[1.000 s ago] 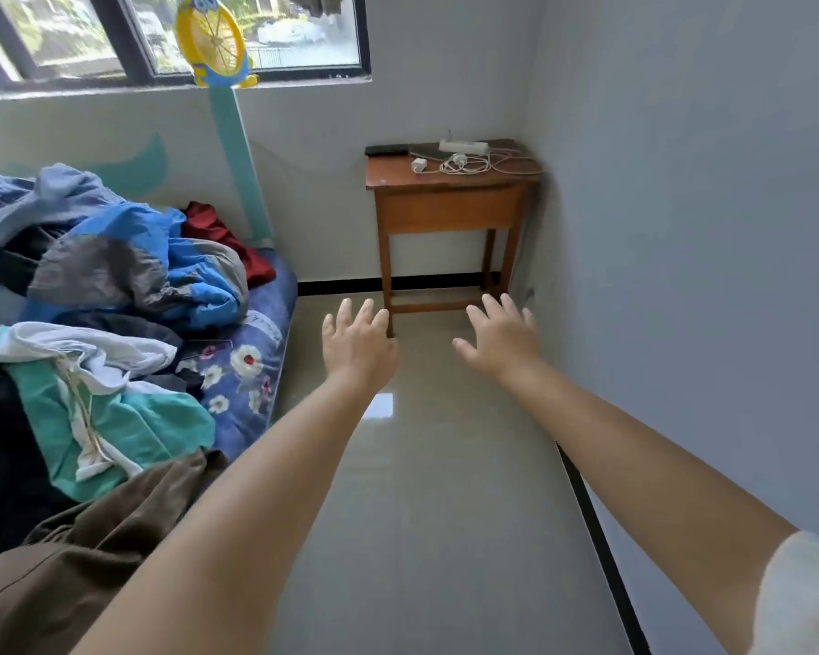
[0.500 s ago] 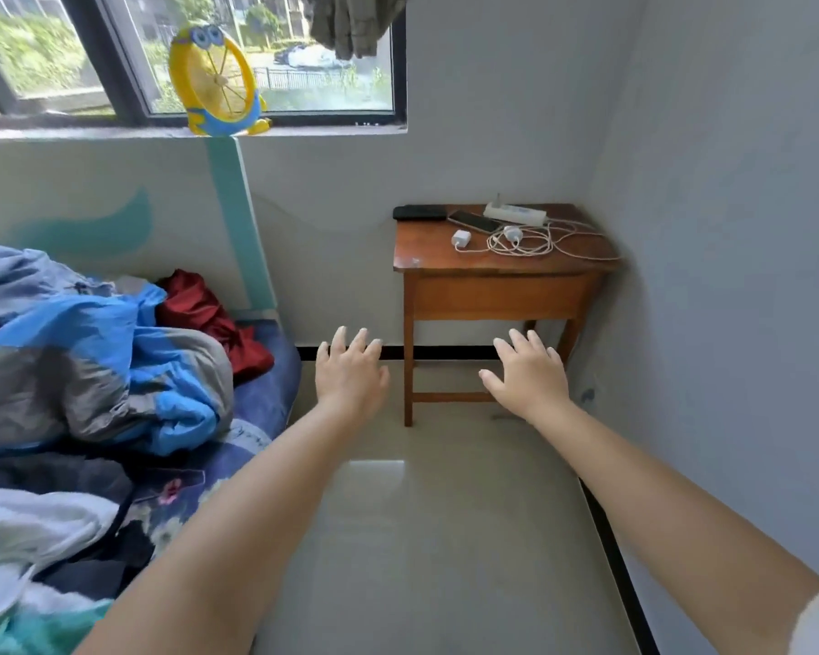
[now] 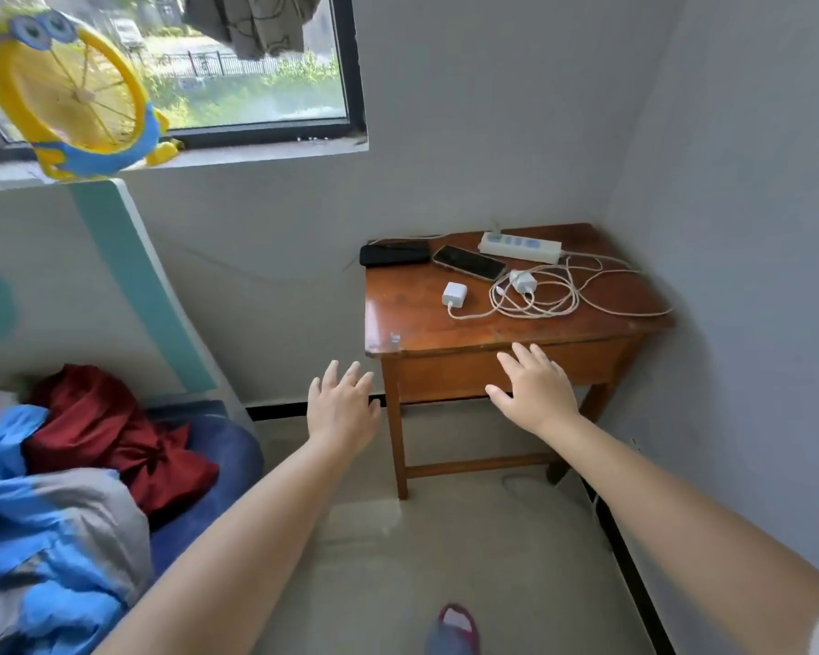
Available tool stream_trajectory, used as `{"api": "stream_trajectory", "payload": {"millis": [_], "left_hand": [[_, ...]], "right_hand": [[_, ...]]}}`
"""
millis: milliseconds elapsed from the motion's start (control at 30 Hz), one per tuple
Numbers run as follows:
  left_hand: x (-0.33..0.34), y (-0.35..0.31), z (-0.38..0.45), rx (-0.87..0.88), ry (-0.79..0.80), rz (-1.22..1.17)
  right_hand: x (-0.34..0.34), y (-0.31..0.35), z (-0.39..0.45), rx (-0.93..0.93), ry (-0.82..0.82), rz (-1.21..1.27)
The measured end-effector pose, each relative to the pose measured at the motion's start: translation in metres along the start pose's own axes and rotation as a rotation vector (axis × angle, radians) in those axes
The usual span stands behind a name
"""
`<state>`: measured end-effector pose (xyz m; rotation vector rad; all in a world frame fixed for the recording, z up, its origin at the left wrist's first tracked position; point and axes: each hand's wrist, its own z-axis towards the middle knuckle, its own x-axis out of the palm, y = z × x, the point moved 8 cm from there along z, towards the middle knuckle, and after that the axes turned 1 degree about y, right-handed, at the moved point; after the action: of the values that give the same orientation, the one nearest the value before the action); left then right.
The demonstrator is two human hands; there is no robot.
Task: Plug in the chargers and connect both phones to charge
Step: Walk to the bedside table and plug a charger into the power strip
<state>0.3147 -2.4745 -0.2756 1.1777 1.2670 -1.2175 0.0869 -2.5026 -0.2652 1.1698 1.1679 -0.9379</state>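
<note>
While both arms are stretched toward the desk (image 3: pixel 445 333), the left hand (image 3: pixel 344 408) and right hand (image 3: pixel 535 394) are held spread and empty, presumably readied for reaching. On the desk are listed: a power strip (image 3: pixel 520 247), two phones (image 3: pixel 469 262) (image 3: pixel 395 253), two white chargers (image 3: pixel 454 294) (image 3: pixel 522 282) and tangled cables (image 3: pixel 544 300), all unplugged, gathered near the strip.

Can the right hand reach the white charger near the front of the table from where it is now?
Probably yes. The right hand is open and empty, in front of the table edge. The white charger lies on top beyond it, with bare wood between and nothing over it. The hand likely only needs to rise and go forward.
</note>
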Motion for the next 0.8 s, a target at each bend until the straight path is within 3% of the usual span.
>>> {"api": "stream_trajectory", "payload": {"millis": [433,800], "left_hand": [[0.046,0.032,0.215,-0.028,0.124,-0.031],[0.079,0.011,0.357,0.263,0.170,-0.209]], "right_hand": [[0.046,-0.007,0.209,0.015,0.095,0.036],[0.067,-0.031,0.308,0.248,0.133,0.086]]}}
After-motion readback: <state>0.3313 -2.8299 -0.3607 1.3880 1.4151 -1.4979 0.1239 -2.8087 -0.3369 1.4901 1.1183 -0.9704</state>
